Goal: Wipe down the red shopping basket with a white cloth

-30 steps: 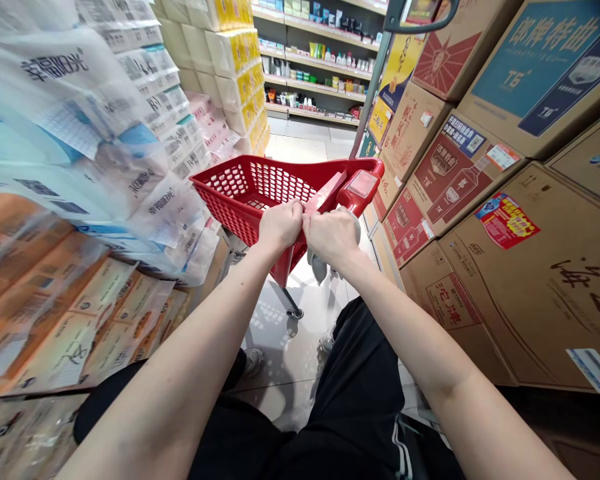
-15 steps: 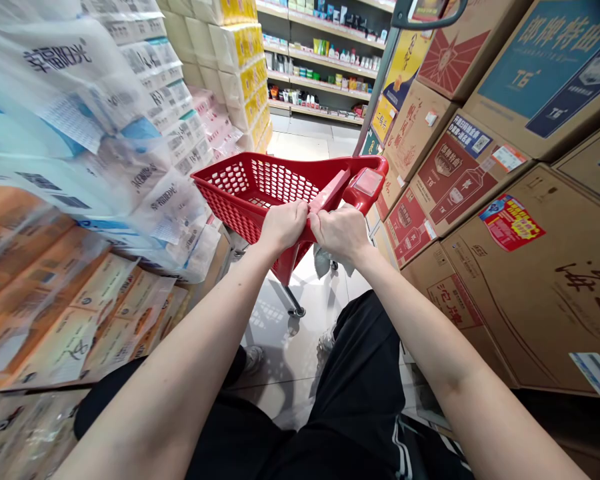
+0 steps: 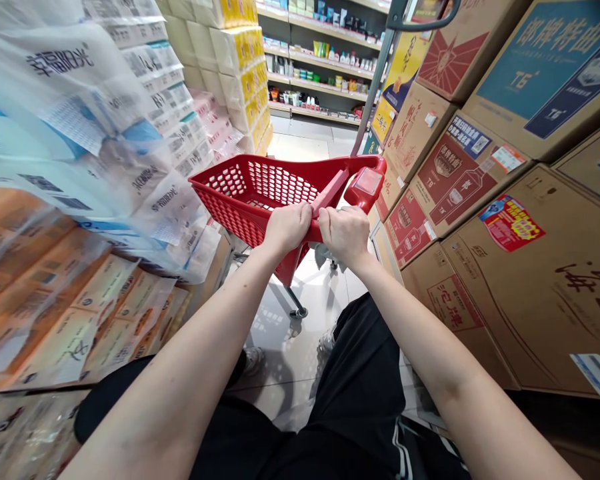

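A red plastic shopping cart (image 3: 240, 217) with a mesh basket stands in front of me, turned at an angle in the aisle. My left hand (image 3: 289, 225) is closed round its red handle, close to the pink flap. Right beside it, my right hand (image 3: 346, 230) grips the same handle, below the rounded red end piece (image 3: 366, 183). The fingertips of both hands are partly hidden behind the handle. No goods show in the visible part of the basket. One caster wheel (image 3: 299, 312) touches the tiled floor below.
Plastic-wrapped paper packs (image 3: 95, 113) are stacked along my left, with yellow-and-white packs (image 3: 237, 73) beyond. Cardboard cartons (image 3: 480, 180) are piled on my right, beside a grey metal pole (image 3: 375, 87). Shelves of bottles and tubes (image 3: 325, 63) cross the far end.
The cart handle and both my hands have shifted slightly right. The basket's front corner has swung a little left, and the grey pole appears tilted further. Both hands keep their grip.
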Available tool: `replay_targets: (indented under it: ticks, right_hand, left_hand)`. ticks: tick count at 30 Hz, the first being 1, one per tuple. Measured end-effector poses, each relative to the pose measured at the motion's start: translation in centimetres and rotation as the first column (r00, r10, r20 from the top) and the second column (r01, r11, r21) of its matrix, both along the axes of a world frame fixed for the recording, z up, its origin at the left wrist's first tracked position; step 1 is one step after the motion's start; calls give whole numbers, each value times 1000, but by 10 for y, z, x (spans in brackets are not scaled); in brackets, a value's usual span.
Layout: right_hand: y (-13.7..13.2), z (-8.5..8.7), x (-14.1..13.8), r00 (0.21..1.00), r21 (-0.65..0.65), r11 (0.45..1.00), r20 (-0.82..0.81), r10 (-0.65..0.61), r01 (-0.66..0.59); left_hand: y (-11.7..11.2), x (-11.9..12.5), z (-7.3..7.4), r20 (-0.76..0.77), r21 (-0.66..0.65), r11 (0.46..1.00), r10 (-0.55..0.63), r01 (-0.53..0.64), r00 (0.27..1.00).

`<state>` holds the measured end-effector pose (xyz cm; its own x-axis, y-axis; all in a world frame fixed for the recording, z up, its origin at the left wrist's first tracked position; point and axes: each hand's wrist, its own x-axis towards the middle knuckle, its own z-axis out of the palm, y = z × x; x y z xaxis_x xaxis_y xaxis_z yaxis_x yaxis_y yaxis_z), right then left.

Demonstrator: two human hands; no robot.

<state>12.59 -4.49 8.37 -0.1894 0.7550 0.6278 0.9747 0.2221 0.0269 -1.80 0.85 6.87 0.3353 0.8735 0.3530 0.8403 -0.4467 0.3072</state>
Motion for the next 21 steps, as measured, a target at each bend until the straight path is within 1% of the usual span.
replay_targets:
  ticks: [3, 7, 10, 13, 17, 18, 19, 21]
  right_hand:
    - [-1, 5, -2, 1000, -61, 998, 5, -27, 27]
    - [1, 16, -7, 994, -227, 970, 80, -71, 87]
    - [5, 27, -12, 989, -363, 927, 135, -51, 97]
    - [11, 37, -16, 989, -483, 872, 149, -9, 80]
    - [17, 44, -18, 986, -588, 806, 164, 38, 67]
    - [17, 44, -19, 985, -594, 802, 166, 47, 62]
    - [16, 44, -19, 985, -586, 809, 165, 49, 58]
    - [13, 41, -19, 987, -524, 849, 158, 27, 61]
  left_hand:
    - [1, 0, 0, -11, 19, 1000, -7, 8, 1000]
    - [2, 0, 0, -26, 12, 1000, -1, 1, 1000]
    - [2, -1, 0, -28, 5, 1000, 3, -3, 1000]
    - [2, -3, 0, -28, -4, 1000, -2, 2, 1000]
    - [1, -4, 0, -23, -14, 1000, -10, 10, 1000]
    - [1, -5, 0, -23, -15, 1000, -10, 9, 1000]
    - [1, -5, 1, -24, -15, 1000, -9, 9, 1000]
    - [1, -5, 1, -22, -13, 1000, -11, 11, 1000]
